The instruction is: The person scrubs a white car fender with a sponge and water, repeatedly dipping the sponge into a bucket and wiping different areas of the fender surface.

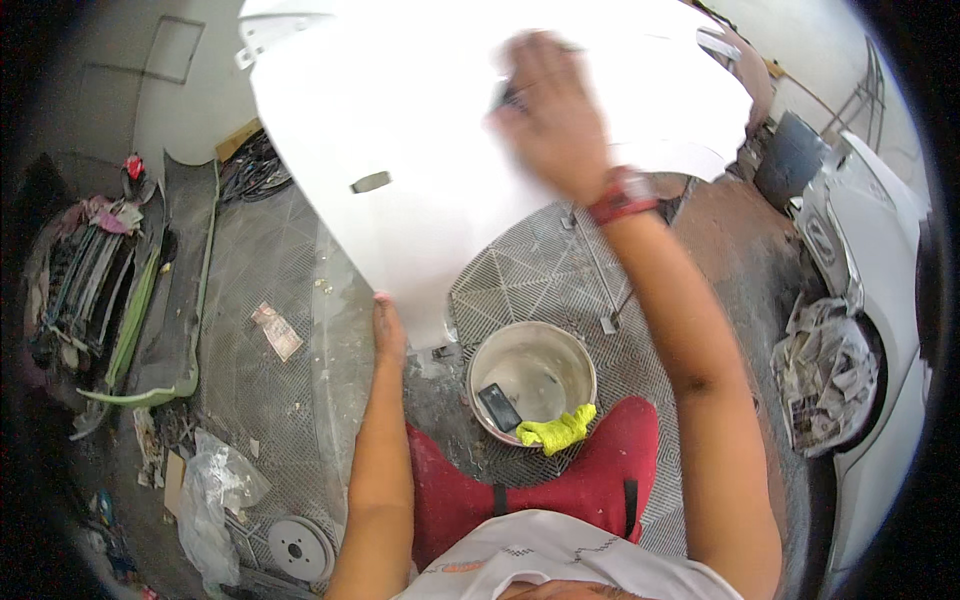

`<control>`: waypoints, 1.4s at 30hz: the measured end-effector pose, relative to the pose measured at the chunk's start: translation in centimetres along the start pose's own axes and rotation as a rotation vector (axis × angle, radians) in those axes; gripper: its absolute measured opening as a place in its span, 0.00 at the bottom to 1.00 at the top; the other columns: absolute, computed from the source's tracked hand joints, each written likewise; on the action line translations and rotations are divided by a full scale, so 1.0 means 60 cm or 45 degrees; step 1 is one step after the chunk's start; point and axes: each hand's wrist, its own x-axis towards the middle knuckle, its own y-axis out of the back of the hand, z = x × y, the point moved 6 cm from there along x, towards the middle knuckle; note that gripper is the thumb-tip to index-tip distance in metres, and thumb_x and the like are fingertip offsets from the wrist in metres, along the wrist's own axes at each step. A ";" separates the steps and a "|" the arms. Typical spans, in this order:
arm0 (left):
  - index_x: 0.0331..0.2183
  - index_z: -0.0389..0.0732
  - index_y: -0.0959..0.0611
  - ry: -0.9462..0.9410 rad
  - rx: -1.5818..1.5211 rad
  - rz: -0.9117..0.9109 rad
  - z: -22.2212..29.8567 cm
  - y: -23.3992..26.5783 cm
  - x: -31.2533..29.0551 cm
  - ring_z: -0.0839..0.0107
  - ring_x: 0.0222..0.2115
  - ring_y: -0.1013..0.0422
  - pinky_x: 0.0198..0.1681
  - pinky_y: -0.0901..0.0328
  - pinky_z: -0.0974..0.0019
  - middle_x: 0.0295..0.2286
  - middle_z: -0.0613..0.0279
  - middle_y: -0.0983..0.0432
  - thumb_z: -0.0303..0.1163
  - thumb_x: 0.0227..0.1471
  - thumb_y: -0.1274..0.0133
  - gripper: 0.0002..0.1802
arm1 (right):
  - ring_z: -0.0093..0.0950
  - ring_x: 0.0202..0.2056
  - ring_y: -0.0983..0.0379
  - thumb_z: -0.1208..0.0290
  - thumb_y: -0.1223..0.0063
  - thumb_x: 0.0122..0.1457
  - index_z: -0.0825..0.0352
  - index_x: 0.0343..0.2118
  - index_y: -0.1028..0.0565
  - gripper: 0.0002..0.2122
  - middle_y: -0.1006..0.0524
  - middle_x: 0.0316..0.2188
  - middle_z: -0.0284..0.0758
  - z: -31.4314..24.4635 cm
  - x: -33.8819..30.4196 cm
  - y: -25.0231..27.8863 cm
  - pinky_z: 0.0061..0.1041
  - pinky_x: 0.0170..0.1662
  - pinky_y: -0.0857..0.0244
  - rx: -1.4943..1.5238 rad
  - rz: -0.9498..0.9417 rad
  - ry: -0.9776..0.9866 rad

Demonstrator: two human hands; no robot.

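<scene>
A large white car fender (340, 110) spans the upper middle, brightly lit, with a small slot in it. My left hand (389, 327) grips its lower corner, the fingers mostly hidden behind the edge. My right hand (553, 115), smeared by motion, presses flat on the fender's face with a small dark pad (512, 95) showing beneath the fingers; its exact kind is hidden. A red wristband (622, 194) circles that wrist. Below the fender stands a round bucket (481, 362) of cloudy water. A black rectangular block (498, 407) and a yellow cloth (556, 430) rest at its near rim.
Bumpers and other car parts (187, 270) lean at the left. A plastic bag (212, 500) and a brake disc (300, 548) lie at the lower left. A pale car body panel (880, 430) stands at right, near a crumpled paper bundle (825, 380) and a grey bin (790, 160).
</scene>
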 end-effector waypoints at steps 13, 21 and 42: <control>0.62 0.30 0.24 -0.033 -0.052 0.031 -0.047 0.006 0.012 0.52 0.61 0.30 0.67 0.40 0.54 0.59 0.44 0.25 0.67 0.74 0.70 0.47 | 0.47 0.72 0.38 0.51 0.40 0.65 0.69 0.65 0.26 0.32 0.31 0.69 0.49 -0.150 0.163 -0.110 0.45 0.76 0.47 0.315 0.107 0.312; 0.62 0.30 0.26 -0.163 0.198 -0.053 -0.078 -0.036 0.031 0.49 0.62 0.31 0.67 0.40 0.52 0.59 0.41 0.25 0.68 0.74 0.70 0.48 | 0.55 0.71 0.40 0.53 0.58 0.75 0.70 0.62 0.24 0.26 0.29 0.66 0.56 0.210 0.174 -0.015 0.57 0.73 0.50 -0.745 -0.177 -0.405; 0.68 0.37 0.32 -0.209 0.073 -0.101 0.003 -0.017 0.000 0.46 0.66 0.37 0.70 0.44 0.49 0.64 0.42 0.34 0.69 0.73 0.69 0.46 | 0.50 0.78 0.53 0.44 0.53 0.70 0.67 0.76 0.42 0.40 0.45 0.77 0.53 -0.134 0.351 -0.136 0.44 0.80 0.60 -0.021 0.052 0.094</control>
